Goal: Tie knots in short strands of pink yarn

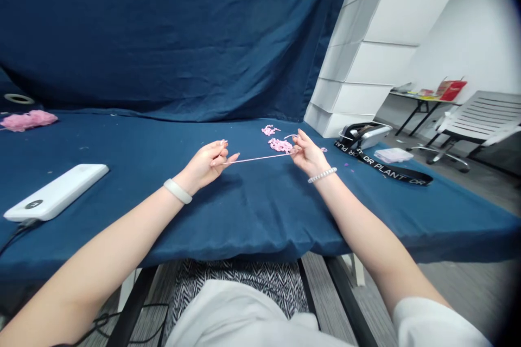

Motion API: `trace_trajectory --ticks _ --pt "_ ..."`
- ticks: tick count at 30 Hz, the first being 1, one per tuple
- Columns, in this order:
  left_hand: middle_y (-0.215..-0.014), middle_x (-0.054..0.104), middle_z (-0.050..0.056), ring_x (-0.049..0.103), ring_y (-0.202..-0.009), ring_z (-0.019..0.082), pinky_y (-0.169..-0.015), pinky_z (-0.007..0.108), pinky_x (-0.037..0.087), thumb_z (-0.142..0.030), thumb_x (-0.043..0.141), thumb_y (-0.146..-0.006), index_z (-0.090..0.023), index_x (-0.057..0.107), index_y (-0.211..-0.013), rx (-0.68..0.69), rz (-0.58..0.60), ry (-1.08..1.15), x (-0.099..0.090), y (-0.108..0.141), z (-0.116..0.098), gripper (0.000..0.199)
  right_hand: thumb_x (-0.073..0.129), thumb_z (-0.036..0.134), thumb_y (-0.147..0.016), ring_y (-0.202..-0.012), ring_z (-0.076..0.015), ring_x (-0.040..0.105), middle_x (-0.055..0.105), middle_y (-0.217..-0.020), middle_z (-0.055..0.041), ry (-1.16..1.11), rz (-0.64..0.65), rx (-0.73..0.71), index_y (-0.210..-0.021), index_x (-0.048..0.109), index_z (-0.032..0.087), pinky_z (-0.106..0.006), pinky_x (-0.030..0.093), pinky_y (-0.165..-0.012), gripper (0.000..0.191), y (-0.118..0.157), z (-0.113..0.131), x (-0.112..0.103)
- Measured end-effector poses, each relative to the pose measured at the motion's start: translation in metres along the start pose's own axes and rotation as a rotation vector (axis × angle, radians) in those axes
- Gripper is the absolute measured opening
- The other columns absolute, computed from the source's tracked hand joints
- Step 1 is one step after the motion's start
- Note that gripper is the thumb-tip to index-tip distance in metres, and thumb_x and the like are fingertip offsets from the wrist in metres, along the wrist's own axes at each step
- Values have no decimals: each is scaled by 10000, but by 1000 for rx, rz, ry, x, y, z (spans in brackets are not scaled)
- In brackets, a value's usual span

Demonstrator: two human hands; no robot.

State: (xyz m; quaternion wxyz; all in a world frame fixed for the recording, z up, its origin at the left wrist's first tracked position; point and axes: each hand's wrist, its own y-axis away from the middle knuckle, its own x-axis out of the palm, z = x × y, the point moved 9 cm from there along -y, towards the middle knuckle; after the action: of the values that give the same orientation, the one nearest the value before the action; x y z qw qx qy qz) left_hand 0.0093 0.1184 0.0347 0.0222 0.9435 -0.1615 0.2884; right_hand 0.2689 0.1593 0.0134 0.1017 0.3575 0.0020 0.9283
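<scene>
Pink yarn strand [256, 158] held taut, pinched between fingertips of left hand [205, 165] and right hand [309, 155]; loose pink crocheted pieces [280, 145] lie at 12 o'clock, pink yarn bundle [26, 120] at 10 o'clock

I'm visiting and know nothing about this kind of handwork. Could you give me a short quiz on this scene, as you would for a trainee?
1. Which wrist wears the pearl-like beaded bracelet, left or right?
2. True or false: a pink strand runs between the left hand and the right hand.
3. What word in capitals can be read on the black strap lying on the blue cloth?

Key: 1. Right. 2. True. 3. PLANT.
</scene>
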Motion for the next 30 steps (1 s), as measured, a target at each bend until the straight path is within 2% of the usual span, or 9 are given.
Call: trace_trajectory --ticks 2,4,7,10,13,18,21,24,30 --pt "-519 518 -80 284 -309 -51 -861 254 583 -36 425 -908 -119 541 -784 -15 19 -17 2 1 0 189 453 13 -900 -394 -3 381 564 -700 54 17 28 5 -1184 527 224 -99 384 -393 361 0 -2 1" --pt "-543 528 -69 275 -306 -40 -682 221 596 -55 436 -905 -121 542 -788 -56 47 -60 5 1 3 171 468 5 -891 -400 -3 382 587 -721 49 43 47 7 -1183 529 216 -106 384 -396 366 2 -4 3" --pt "-575 535 -53 298 -319 -11 -448 191 518 -85 510 -869 -128 540 -784 -152 102 -161 8 3 12 100 511 4 -870 -421 -2 411 636 -786 38 113 42 6 -1165 551 219 -112 390 -398 367 7 -7 6" --pt "-604 540 -42 308 -336 -5 -365 154 425 -120 598 -819 -124 548 -776 -199 150 -239 8 5 16 66 531 36 -882 -434 -4 436 661 -815 28 170 77 5 -1138 581 205 -120 393 -392 311 12 -8 12" --pt "-614 541 -36 305 -347 -9 -357 135 372 -132 626 -796 -116 562 -774 -198 158 -286 6 3 15 70 542 46 -884 -425 1 422 656 -785 34 200 151 1 -1080 607 177 -114 352 -363 244 12 -5 16" --pt "-614 539 -30 391 -404 16 -420 161 429 -117 629 -777 -114 573 -781 -155 89 -329 -2 -3 14 56 571 48 -851 -407 10 382 658 -800 34 280 199 28 -1008 619 163 -105 303 -334 200 5 -1 10" --pt "-607 537 -24 388 -404 17 -419 163 417 -117 624 -773 -114 563 -746 -139 57 -346 -5 -5 14 66 592 51 -822 -407 3 382 660 -786 7 310 211 20 -1015 625 134 -116 305 -338 214 2 1 8" --pt "-595 526 -24 398 -410 22 -420 167 409 -131 656 -746 -119 549 -714 -131 53 -365 -6 -5 13 113 572 19 -793 -431 -8 407 638 -721 -1 269 173 -29 -989 620 120 -114 343 -380 226 0 7 5" --pt "-581 515 -25 411 -423 30 -439 180 428 -153 696 -712 -122 561 -702 -117 58 -381 -7 -7 13 139 511 26 -793 -397 -18 347 578 -645 40 200 59 -130 -974 587 165 -124 285 -364 241 -9 26 -9"
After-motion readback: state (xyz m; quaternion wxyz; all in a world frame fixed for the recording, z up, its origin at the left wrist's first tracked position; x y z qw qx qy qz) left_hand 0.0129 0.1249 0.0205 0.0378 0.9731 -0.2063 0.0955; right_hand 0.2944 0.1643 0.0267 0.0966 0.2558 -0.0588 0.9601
